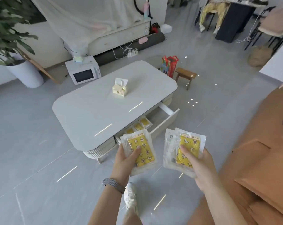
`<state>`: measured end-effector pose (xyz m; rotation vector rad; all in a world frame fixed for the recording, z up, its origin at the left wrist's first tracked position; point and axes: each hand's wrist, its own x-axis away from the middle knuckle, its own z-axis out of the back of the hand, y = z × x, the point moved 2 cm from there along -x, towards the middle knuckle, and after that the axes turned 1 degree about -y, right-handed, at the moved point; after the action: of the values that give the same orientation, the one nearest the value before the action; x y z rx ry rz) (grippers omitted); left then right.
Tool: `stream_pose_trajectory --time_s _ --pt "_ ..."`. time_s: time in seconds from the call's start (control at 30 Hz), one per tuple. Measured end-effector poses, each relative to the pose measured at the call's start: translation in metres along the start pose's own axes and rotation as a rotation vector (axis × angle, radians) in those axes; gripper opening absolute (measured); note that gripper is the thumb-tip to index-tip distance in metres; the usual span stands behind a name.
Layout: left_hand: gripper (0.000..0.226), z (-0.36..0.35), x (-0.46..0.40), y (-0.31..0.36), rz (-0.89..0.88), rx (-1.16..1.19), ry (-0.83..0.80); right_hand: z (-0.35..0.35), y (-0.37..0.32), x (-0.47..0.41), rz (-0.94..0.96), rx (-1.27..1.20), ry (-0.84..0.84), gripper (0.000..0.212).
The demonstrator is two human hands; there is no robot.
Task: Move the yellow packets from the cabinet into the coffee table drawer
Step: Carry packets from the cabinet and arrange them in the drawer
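Task judged partly done — several yellow packets (pixel 141 125) already laid in open drawer (pixel 164 118) of coffee table (pixel 95 108). More still carried: left hand (pixel 126 157) grasps small stack of packets (pixel 141 150), thumb pressed on top; right hand (pixel 197 161) grasps second stack (pixel 185 151) likewise. Both stacks held above floor, short of drawer. Left to do: both stacks to be placed inside.

Cabinet not identified with certainty. Count per stack not readable — layers overlap. Drawer's far part hidden under tabletop. Packet print blurred.
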<state>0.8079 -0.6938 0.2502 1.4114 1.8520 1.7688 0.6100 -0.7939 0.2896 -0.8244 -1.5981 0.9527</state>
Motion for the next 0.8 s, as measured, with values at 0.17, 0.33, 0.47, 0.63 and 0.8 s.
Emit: stream_pose_trajectory --time_s 0.17,0.33,0.47,0.63,0.8 --pt "0.034 -0.014 -0.075 0.010 0.022 0.059 0.001 -0.018 -0.026 -0.079 0.001 0.011 0.002 0.017" --pt "0.058 -0.023 -0.155 0.024 0.054 0.061 -0.002 -0.044 -0.053 -0.160 -0.002 0.065 -0.001 0.021" --pt "0.072 -0.038 -0.216 0.033 0.105 0.030 -0.001 -0.058 -0.072 -0.219 -0.014 0.118 0.004 0.021" --pt "0.044 -0.061 -0.279 0.047 0.135 -0.036 0.008 -0.061 -0.088 -0.279 -0.037 0.147 0.020 0.023" --pt "0.026 -0.081 -0.316 0.046 0.148 -0.031 0.081 -0.054 -0.096 -0.335 -0.107 0.195 -0.032 0.024"
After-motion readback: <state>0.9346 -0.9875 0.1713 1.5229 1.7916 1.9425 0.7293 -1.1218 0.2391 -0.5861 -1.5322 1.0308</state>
